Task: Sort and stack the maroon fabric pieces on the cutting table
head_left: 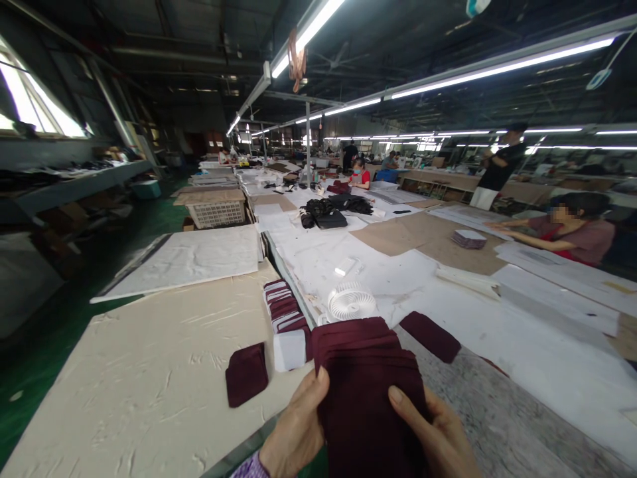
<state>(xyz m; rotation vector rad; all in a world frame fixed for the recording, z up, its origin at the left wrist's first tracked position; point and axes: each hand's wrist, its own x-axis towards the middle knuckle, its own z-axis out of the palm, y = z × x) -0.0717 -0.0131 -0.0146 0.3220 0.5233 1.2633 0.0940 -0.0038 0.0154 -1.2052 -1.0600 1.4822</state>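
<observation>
Maroon fabric stack (365, 392), one, fanned; left hand (298, 421) and right hand (440, 425) each in thumb-topped grip, closed on opposite edges; uneven pressure could spill upper layers.

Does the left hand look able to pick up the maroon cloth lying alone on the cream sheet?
Probably not right now: the left hand is holding the maroon stack. The cloth itself lies close, with nothing visible between.

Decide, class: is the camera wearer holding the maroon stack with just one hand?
No, the left hand and right hand grip the maroon stack from opposite sides.
</observation>
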